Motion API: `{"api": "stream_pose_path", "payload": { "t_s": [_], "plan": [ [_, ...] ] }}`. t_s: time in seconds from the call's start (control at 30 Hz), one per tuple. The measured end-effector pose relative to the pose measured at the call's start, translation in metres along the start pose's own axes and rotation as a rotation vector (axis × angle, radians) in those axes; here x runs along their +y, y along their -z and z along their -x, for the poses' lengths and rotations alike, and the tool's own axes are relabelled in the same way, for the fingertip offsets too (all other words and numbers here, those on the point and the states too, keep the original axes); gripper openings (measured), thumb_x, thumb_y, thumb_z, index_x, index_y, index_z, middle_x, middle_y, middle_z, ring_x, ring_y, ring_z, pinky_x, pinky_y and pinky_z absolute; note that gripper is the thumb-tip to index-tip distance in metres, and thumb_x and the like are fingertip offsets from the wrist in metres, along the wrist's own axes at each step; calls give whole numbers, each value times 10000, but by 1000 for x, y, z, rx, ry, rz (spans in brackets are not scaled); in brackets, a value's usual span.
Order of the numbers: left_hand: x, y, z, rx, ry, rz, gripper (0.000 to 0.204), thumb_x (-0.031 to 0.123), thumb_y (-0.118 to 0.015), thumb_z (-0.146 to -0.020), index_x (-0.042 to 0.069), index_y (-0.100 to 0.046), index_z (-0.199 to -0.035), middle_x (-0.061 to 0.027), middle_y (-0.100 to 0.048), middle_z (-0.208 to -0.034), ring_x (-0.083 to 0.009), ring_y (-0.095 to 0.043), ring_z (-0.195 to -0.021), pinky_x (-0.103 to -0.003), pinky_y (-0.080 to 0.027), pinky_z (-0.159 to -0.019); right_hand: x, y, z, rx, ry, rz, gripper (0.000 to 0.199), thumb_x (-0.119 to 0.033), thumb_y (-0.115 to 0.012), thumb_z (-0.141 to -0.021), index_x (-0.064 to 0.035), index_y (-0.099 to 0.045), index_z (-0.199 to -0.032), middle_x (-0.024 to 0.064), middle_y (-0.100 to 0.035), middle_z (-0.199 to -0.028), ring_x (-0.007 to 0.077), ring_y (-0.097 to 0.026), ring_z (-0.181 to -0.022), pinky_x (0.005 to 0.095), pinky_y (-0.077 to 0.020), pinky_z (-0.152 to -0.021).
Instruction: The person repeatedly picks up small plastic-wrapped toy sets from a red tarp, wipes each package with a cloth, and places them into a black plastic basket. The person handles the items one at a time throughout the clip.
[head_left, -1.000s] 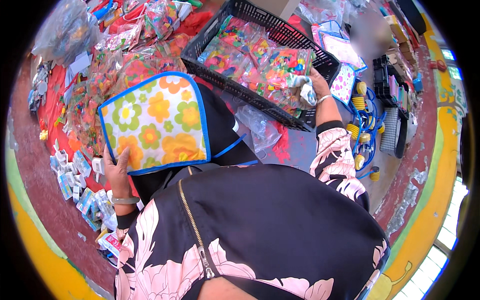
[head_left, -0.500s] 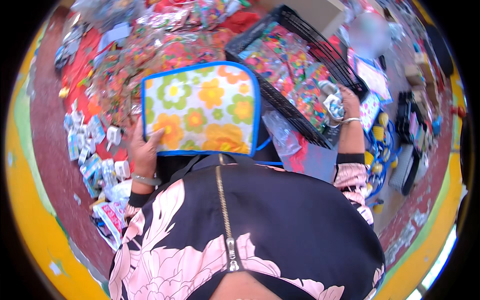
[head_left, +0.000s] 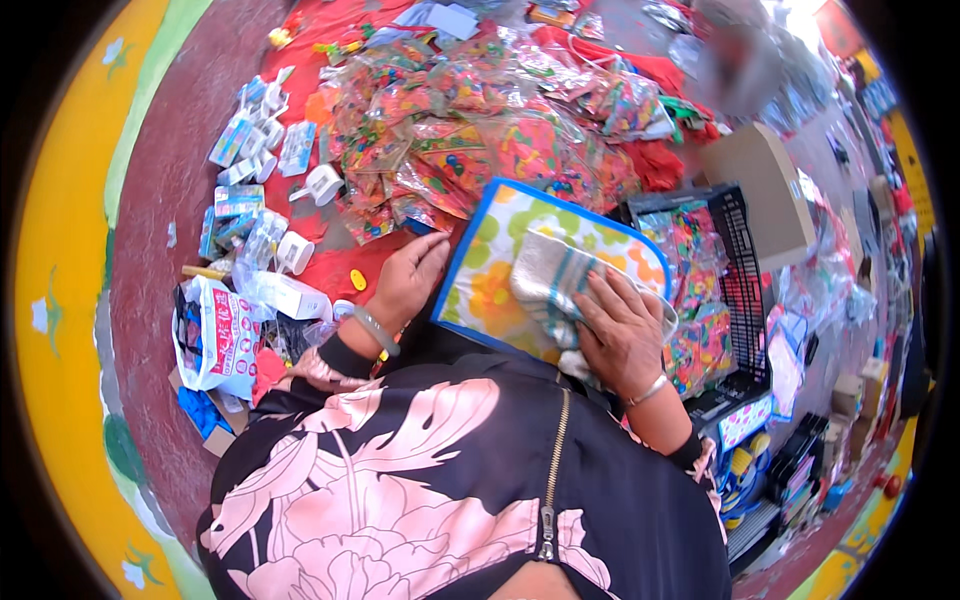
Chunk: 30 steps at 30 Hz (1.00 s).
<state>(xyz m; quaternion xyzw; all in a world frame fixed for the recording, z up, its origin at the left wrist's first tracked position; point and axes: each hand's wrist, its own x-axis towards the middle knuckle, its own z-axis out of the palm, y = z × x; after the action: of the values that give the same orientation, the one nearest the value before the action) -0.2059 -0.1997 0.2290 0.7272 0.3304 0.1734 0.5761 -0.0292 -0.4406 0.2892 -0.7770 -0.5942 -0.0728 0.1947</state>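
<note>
A white piece printed with green, yellow and orange flowers and edged in blue (head_left: pixel 490 290) lies tilted over my lap. My right hand (head_left: pixel 625 330) presses a white cloth with teal stripes (head_left: pixel 545 280) onto its printed face, fingers over the folds and the thumb hidden. Beside its left edge is my left hand (head_left: pixel 405 275), fingers bent together against a dark strip along the piece. What those fingers grip is hidden.
Clear bags of colourful small pieces (head_left: pixel 450 155) cover the red sheet ahead. At my right stands a black plastic crate (head_left: pixel 745 290) of similar bags, with a cardboard box (head_left: pixel 760 195) behind. White plugs and small boxes (head_left: pixel 240 200) and a printed bag (head_left: pixel 215 325) lie left.
My right hand has brought the cloth from the crate onto the flowered piece. The view has turned, and the piece now slants and appears farther right.
</note>
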Motion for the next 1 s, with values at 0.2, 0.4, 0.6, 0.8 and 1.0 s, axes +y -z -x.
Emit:
{"api": "stream_pose_path", "payload": {
  "t_s": [0.2,0.4,0.6,0.8,1.0],
  "plan": [
    [-100,9,-133,51,-35,35,301,264,-525,-923,-21,-613,-881,-72,-587,-682,-149,-571,-630,-311,-435,-584,6,4,-5,-45,-50,-13,311,-125,-675,-667,-124,-668,-978,79,-618,-1151,249,-541,-1142,372,-359,-873],
    [-183,-60,-243,-15,479,445,200,228,-525,-890,53,-621,-892,-55,-597,-754,-199,-582,-676,-334,-472,-607,18,0,-3,-50,-97,-45,313,-138,-663,-669,-119,-676,-981,81,-628,-1138,258,-552,-1123,381,-339,-892],
    [-290,-121,-286,-84,815,708,139,121,-492,-887,78,-560,-1001,-63,-590,-964,-225,-571,-892,-387,-484,-721,31,-7,8,-37,-92,10,252,-331,-578,-835,-161,-685,-987,59,-641,-1121,235,-552,-1126,368,-313,-942],
    [-256,-164,-275,85,1061,848,302,61,-514,-885,24,-470,-1182,-119,-559,-1141,-288,-549,-987,-420,-484,-828,34,-10,12,-55,-155,34,259,-371,-559,-868,-175,-703,-955,47,-657,-1088,213,-557,-1118,347,-317,-935],
    [-250,-172,-292,75,983,544,234,204,-590,-874,46,-598,-1046,-97,-641,-861,-265,-620,-759,-403,-519,-677,38,-10,13,-75,-129,44,249,-365,-576,-856,-176,-711,-945,46,-660,-1085,209,-559,-1115,338,-320,-927]
  ]
}}
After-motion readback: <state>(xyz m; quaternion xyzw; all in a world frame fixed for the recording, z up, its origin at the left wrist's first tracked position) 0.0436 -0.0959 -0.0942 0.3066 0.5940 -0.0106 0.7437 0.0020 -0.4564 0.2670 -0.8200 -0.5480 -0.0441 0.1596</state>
